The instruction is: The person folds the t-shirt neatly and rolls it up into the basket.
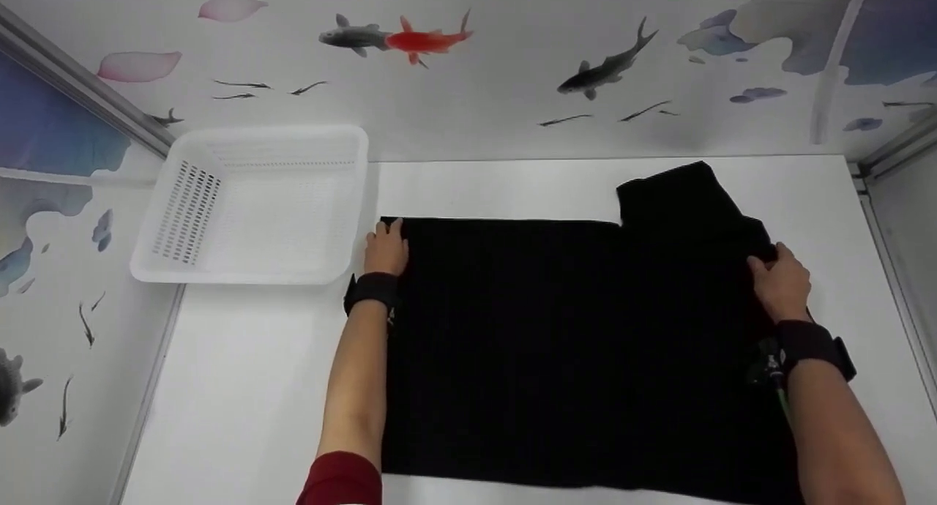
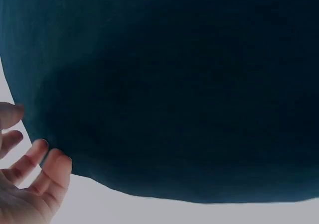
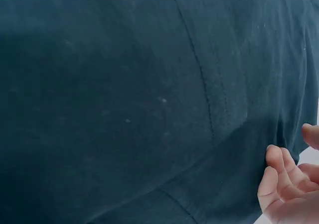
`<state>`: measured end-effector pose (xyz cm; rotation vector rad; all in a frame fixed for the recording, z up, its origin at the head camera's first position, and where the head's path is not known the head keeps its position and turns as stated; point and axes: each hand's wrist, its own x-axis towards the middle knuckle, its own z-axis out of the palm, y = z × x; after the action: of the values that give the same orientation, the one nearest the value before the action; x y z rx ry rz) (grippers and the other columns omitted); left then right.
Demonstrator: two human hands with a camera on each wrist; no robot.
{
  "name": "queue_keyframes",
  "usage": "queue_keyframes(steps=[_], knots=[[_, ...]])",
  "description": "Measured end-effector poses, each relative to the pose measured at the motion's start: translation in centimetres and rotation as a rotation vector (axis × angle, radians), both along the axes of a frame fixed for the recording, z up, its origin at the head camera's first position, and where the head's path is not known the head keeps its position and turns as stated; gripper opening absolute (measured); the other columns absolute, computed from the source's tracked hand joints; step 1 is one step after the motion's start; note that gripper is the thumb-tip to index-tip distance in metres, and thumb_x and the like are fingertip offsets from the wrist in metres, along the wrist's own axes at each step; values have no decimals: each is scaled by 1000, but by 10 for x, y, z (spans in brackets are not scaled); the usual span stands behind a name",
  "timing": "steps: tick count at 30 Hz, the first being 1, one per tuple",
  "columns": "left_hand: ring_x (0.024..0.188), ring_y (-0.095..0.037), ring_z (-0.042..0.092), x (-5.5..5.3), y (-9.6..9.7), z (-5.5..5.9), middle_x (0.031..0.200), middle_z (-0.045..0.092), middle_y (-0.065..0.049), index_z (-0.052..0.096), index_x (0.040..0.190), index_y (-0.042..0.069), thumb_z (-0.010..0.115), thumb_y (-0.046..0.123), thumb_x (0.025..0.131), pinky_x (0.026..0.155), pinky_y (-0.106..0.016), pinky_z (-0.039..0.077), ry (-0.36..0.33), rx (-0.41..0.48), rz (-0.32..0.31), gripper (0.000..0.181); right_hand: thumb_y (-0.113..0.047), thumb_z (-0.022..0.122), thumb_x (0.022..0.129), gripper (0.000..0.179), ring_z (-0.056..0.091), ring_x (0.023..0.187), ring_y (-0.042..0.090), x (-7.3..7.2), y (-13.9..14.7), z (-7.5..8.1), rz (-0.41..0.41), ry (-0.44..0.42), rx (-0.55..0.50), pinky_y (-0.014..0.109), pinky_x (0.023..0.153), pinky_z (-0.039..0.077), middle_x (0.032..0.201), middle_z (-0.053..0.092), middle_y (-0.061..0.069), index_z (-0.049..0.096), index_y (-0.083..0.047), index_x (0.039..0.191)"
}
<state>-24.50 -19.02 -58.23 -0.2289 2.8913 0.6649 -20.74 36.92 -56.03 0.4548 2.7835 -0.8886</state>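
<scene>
Two hands are seen at opposite edges of a black garment (image 1: 571, 344), which is spread flat on a white surface (image 1: 249, 380). The left hand (image 1: 385, 250) is laid at the garment's upper left corner; its fingers are held apart and only slightly bent, with the tips set against the cloth's edge and nothing gripped. The right hand (image 1: 785, 284) is placed at the upper right edge, below a short sleeve (image 1: 673, 197) that is angled upward. Its thumb and fingers are loosely bent against the cloth, but whether any of it is pinched cannot be told. Seams and creases are shown there in the right wrist view.

Dark bands are worn on the left wrist (image 1: 372, 290) and the right wrist (image 1: 812, 344), and the left arm is covered at the bottom by a red cuff (image 1: 342, 477). A white plastic basket (image 1: 241, 278) is set to the left, just beside the left hand. Behind, the wall (image 1: 476, 124) is decorated with fish and petals.
</scene>
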Motion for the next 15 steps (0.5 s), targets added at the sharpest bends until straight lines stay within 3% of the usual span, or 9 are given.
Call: queue_keyframes(steps=[1, 3, 7, 9, 11, 13, 15], knots=[[112, -46, 49, -3, -1, -6, 135, 45, -30, 45, 143, 1, 48, 7, 101, 88, -52, 48, 31, -29, 3, 43, -22, 34, 104, 61, 38, 120, 59, -1, 1, 1, -9, -19, -3, 62, 103, 30, 128, 39, 46, 16, 21, 143], [109, -45, 52, -10, -1, -9, 134, 46, -29, 43, 145, 6, 46, 6, 101, 85, -52, 49, 11, -47, 27, 44, -23, 31, 105, 61, 32, 126, 59, -4, 2, 1, -24, -48, -4, 62, 106, 27, 136, 33, 46, 15, 19, 145], [103, -46, 56, -17, 3, -7, 130, 50, -29, 46, 144, 6, 43, -1, 100, 83, -50, 51, 12, -88, 52, 44, -25, 33, 105, 57, 38, 123, 58, -9, 3, 0, -55, -49, 10, 60, 104, 32, 138, 35, 43, 27, 15, 144], [104, -47, 58, -18, 6, -1, 127, 53, -30, 51, 138, 1, 44, -5, 99, 86, -50, 51, 30, -84, 54, 40, -26, 36, 105, 53, 56, 104, 49, -11, 5, 0, -73, -26, 20, 54, 92, 43, 123, 52, 39, 36, 13, 141], [98, -46, 61, -18, 9, 0, 119, 59, -30, 56, 129, -4, 45, -7, 98, 83, -48, 53, 91, -113, 46, 33, -26, 39, 104, 50, 65, 75, 30, -13, 6, 0, -89, -10, 12, 42, 76, 48, 93, 65, 28, 41, 13, 135], [92, -44, 63, -18, 12, -1, 111, 62, -29, 58, 120, -7, 45, -7, 98, 79, -46, 54, 128, -143, 43, 26, -26, 42, 103, 46, 57, 54, 10, -14, 8, 0, -92, -7, 12, 31, 65, 43, 71, 63, 12, 45, 12, 129], [88, -43, 64, -19, 15, -3, 104, 63, -28, 58, 113, -8, 45, -7, 98, 76, -46, 54, 145, -162, 41, 20, -25, 45, 103, 43, 53, 49, 4, -15, 10, 0, -96, -15, 17, 28, 62, 41, 66, 62, 7, 47, 11, 125]])
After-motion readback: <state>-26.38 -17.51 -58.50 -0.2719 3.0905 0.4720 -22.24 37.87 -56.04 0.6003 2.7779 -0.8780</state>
